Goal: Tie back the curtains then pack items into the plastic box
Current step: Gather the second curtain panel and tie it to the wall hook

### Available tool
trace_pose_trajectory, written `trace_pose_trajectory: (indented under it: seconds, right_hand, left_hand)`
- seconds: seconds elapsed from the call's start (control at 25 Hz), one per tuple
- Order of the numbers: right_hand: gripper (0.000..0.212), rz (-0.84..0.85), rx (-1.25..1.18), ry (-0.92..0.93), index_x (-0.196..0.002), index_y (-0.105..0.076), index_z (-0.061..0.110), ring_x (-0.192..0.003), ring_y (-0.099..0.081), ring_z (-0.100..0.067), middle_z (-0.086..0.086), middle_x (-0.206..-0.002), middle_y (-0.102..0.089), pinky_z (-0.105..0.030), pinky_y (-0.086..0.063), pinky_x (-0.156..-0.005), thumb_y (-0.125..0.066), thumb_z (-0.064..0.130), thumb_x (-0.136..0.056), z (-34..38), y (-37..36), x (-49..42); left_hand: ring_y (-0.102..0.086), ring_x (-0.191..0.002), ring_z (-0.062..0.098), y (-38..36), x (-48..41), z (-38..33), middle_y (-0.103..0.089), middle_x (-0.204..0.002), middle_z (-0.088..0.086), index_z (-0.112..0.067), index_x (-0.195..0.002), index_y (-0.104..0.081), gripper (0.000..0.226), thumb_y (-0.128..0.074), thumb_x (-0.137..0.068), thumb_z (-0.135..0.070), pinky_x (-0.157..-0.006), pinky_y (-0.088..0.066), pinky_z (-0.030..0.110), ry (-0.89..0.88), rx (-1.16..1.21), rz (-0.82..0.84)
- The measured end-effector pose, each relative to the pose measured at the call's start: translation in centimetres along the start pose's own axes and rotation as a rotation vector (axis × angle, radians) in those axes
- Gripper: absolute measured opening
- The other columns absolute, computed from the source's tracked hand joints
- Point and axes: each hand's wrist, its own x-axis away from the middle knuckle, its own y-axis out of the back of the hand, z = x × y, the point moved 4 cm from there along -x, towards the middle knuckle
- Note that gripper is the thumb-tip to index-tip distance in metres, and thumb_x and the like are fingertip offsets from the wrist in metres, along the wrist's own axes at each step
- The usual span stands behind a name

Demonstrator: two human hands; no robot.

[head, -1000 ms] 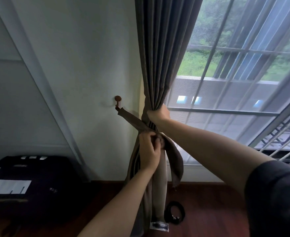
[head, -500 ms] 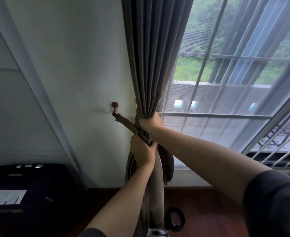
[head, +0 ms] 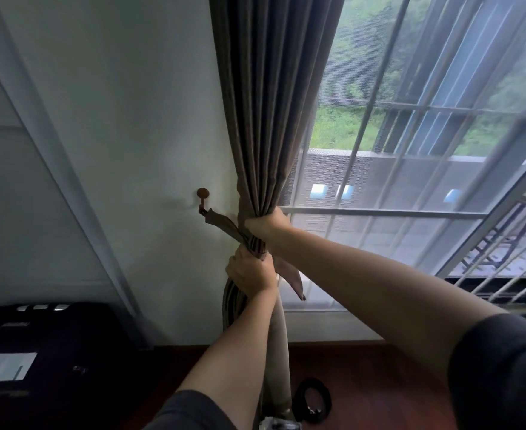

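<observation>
Two hands on one curtain, listed from frame left. Lower left: black case (head: 47, 352), no part in this step. Centre left: wall hook (head: 203, 193), with the tieback (head: 224, 223) looped on it by one end and its other end dangling loose. Centre: left hand (head: 249, 274), grip curled round the gathered curtain (head: 268, 103) where the tieback crosses it; right hand (head: 266, 223) just above, grip closed on the same bundle. Right: barred window (head: 410, 212). Status, as judged: wrap begun, free end not yet hooked; plastic box not in view, packing all outstanding.
</observation>
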Motion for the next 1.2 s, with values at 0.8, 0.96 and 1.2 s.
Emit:
trace_pose_trajectory:
  seconds: [0.8, 0.96, 1.2]
  right_hand:
    - [0.071, 0.446, -0.235, 0.064, -0.129, -0.042, 0.009, -0.126, -0.045, -0.015, -0.005, -0.132, -0.05, -0.015, -0.049, -0.07, -0.044, -0.015, -0.062, -11.1, -1.0, -2.3]
    - [0.086, 0.491, -0.212, 0.15, -0.133, -0.034, 0.01, -0.111, -0.049, -0.004, 0.001, -0.121, -0.051, -0.011, -0.049, -0.077, -0.068, -0.011, -0.057, -11.4, -1.9, -2.1]
    - [0.08, 0.319, -0.187, 0.189, -0.129, -0.042, 0.021, -0.097, -0.056, 0.003, 0.002, -0.115, -0.059, -0.008, -0.047, -0.07, -0.081, -0.003, -0.064, -12.1, -4.2, -1.7]
  left_hand:
    - [-0.064, -0.095, 0.027, 1.9, -1.7, -0.2, -0.068, -0.092, 0.01, -0.005, -0.099, -0.068, 0.032, -0.062, -0.087, -0.034, -0.071, -0.035, 0.023, 0.142, -0.123, 0.147]
    - [-0.065, -0.085, 0.02, 2.2, -3.0, 0.0, -0.069, -0.088, 0.006, -0.006, -0.095, -0.07, 0.034, -0.068, -0.081, -0.038, -0.068, -0.044, 0.027, 0.176, -0.136, 0.25]
    - [-0.067, -0.094, 0.028, 2.4, -4.9, 0.3, -0.071, -0.096, 0.014, -0.003, -0.09, -0.068, 0.044, -0.073, -0.072, -0.043, -0.078, -0.051, 0.03, 0.139, -0.236, 0.375]
